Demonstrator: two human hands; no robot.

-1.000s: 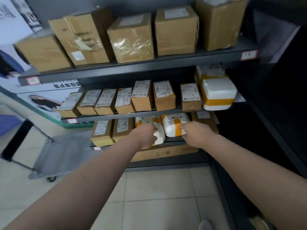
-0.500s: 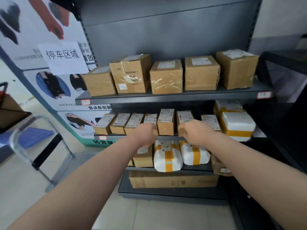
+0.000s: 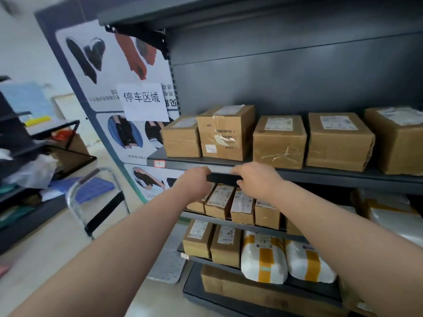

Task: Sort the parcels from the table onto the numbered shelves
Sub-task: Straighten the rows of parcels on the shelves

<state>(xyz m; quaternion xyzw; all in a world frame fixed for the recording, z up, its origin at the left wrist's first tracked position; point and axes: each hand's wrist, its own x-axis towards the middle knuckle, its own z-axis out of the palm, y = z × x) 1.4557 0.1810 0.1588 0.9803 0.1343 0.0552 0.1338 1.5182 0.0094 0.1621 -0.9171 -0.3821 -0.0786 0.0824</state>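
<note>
**A:** Up they went! Both hands had risen from the white padded parcels (image 3: pixel 263 259) low down to the upper shelf (image 3: pixel 320 175) edge.

**B:** Left hand (image 3: pixel 196 180) and right hand (image 3: pixel 257 177) each gripped one end of a flat black parcel (image 3: pixel 223 178), I think, fingers (image 3: pixel 240 171) curled round it, just below the brown boxes (image 3: pixel 279 143).

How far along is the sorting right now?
Done: cardboard boxes line the upper shelf, small labelled boxes sit below, white taped bags lower down. In hand: left hand and right hand grip a slim black item at the upper shelf's edge, not yet placed. Left: the table is out of view, so remaining parcels cannot be counted.
</note>
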